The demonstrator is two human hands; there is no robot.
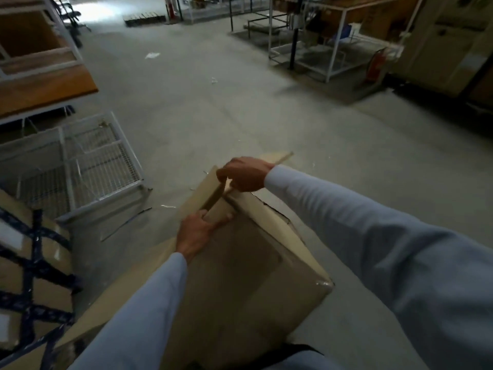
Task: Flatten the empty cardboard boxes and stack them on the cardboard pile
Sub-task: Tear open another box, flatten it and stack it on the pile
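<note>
A large brown cardboard box stands tilted on the concrete floor right in front of me, its far end pointing away. My left hand grips the near part of a flap at the box's top end, thumb on the panel. My right hand is closed on the far part of the same flap seam, where a strip of flap sticks out past it. The box's inside is hidden. No flat cardboard pile can be made out for certain.
A white wire-mesh cart stands at the left. A taped box with dark crossed straps sits at the lower left. A wooden-topped table is at the upper left. White metal racks and a red extinguisher stand far right.
</note>
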